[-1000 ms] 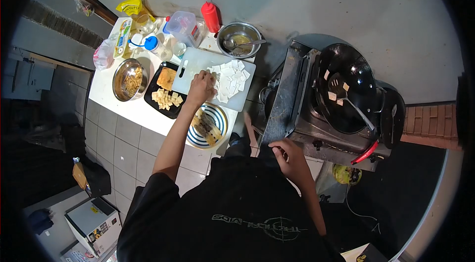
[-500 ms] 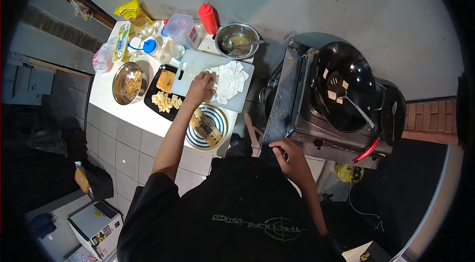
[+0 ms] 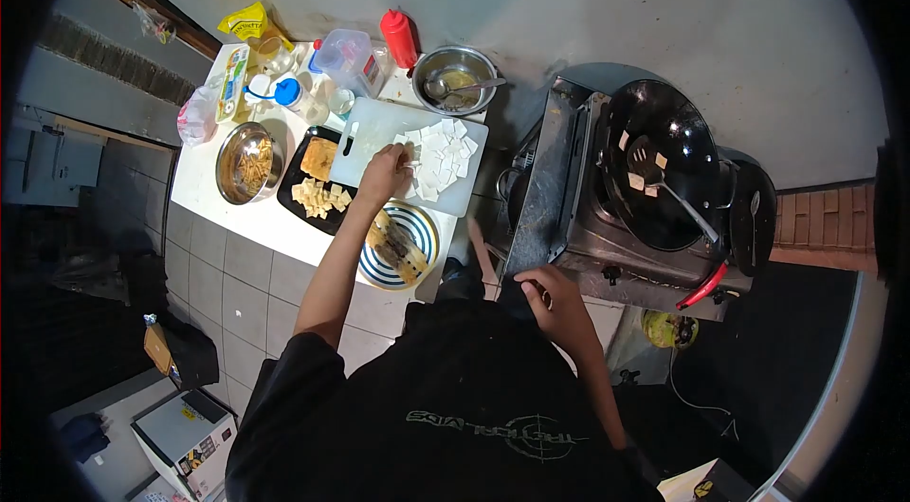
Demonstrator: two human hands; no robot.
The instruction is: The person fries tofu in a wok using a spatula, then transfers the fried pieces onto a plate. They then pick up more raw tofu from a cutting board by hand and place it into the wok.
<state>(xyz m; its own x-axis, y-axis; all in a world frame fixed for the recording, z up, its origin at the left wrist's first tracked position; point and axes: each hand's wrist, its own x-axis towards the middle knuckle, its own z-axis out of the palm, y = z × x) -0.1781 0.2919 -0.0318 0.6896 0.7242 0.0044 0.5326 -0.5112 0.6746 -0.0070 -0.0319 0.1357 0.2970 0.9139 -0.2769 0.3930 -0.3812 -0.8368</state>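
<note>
My left hand (image 3: 386, 171) reaches over a white cutting board (image 3: 373, 128) and its fingertips pinch one of the white square pieces (image 3: 444, 153) piled on the board's right half. My right hand (image 3: 555, 301) hangs low by the front of the gas stove (image 3: 569, 208), fingers curled near its knob; whether it grips anything is not visible. On the stove sits a black wok (image 3: 664, 161) holding a few pale pieces and a metal spatula (image 3: 664, 184).
A striped plate (image 3: 417, 227) with food, a black tray (image 3: 318, 182) of yellow cubes, a steel bowl (image 3: 248, 161), a second steel bowl (image 3: 457, 77) with a spoon, a red squeeze bottle (image 3: 398, 36) and containers crowd the white counter (image 3: 204, 180). Tiled floor lies to the left.
My left hand has shifted slightly up and right onto the pile of white pieces. My right hand stays by the stove front.
</note>
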